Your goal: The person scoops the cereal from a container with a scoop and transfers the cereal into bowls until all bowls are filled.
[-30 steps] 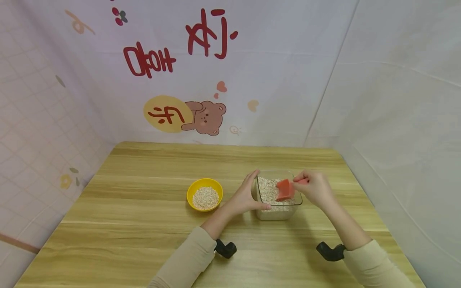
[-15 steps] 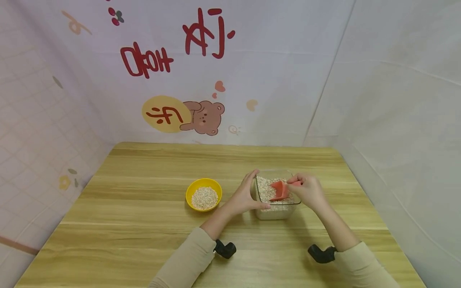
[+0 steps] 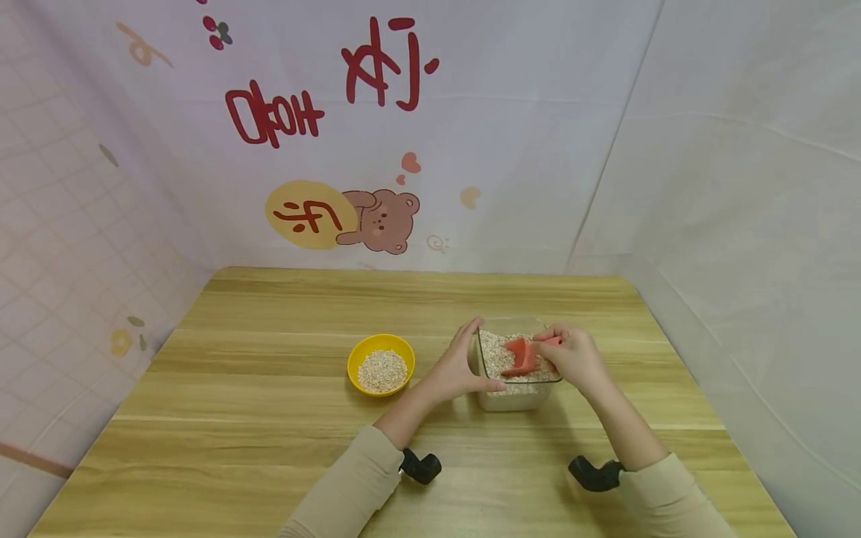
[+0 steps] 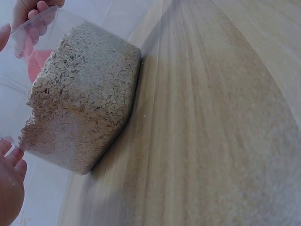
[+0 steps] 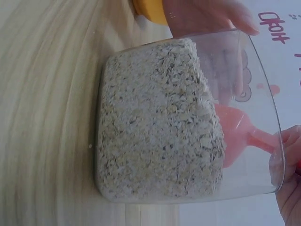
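Note:
A clear square container (image 3: 515,402) of rolled oats (image 5: 160,122) stands upright on the table. My left hand (image 3: 457,372) holds it at its left side, thumb on the near rim and fingertips at the far left corner. By its handle, my right hand (image 3: 578,360) pinches a pinkish-red scoop (image 3: 521,357) inside the container. In the right wrist view the scoop's bowl (image 5: 233,132) sits at the oats' surface, its lower edge hidden among the flakes. Left of the left hand stands a yellow bowl (image 3: 356,353) with oats heaped in its middle.
The wooden table (image 3: 269,448) meets a white cloth backdrop (image 3: 525,149) at its back, printed with red lettering and a bear. Cloth also hangs along both sides. A black wrist mount (image 3: 422,467) sits under the left wrist, another black mount (image 3: 595,474) under the right.
The right hand has moved slightly left with the scoop, which has shifted from the container's right side toward its middle and tilted lower into the oats. The left hand keeps its place.

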The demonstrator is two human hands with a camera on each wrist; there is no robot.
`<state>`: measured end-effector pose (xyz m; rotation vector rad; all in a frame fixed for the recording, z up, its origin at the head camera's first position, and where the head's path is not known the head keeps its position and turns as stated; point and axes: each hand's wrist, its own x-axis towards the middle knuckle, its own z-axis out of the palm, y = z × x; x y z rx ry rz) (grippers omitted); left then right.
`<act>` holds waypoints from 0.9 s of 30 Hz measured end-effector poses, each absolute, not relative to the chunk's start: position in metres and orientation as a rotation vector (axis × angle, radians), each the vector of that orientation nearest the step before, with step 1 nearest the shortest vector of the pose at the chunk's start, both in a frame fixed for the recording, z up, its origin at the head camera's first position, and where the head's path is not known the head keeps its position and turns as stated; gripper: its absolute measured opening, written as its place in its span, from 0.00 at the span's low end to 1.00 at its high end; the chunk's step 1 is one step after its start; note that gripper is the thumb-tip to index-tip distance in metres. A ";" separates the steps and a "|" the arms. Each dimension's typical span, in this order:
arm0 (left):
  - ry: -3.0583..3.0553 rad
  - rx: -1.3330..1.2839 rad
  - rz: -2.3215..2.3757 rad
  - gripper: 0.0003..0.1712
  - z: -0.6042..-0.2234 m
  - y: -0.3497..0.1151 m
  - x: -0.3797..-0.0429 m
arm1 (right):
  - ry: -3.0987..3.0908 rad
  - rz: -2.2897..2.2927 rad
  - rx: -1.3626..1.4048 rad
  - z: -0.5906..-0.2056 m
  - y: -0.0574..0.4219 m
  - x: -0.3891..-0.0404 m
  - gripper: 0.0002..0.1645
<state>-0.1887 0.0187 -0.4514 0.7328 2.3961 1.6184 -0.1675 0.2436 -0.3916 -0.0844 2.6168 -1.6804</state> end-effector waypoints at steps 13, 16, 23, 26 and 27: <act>2.376 0.709 1.637 0.68 -0.451 0.019 -0.187 | 2.522 -1.780 0.011 -0.397 0.241 -0.166 0.13; 2.373 0.713 1.642 0.67 -0.451 0.019 -0.187 | 2.500 -1.806 0.032 -0.397 0.240 -0.166 0.13; 2.375 0.712 1.640 0.67 -0.451 0.019 -0.188 | 2.469 -1.859 0.031 -0.397 0.239 -0.165 0.14; 2.378 0.708 1.636 0.68 -0.451 0.019 -0.189 | 2.450 -1.883 0.037 -0.398 0.238 -0.165 0.14; 2.377 0.707 1.637 0.68 -0.451 0.019 -0.189 | 2.449 -1.884 0.037 -0.398 0.239 -0.165 0.14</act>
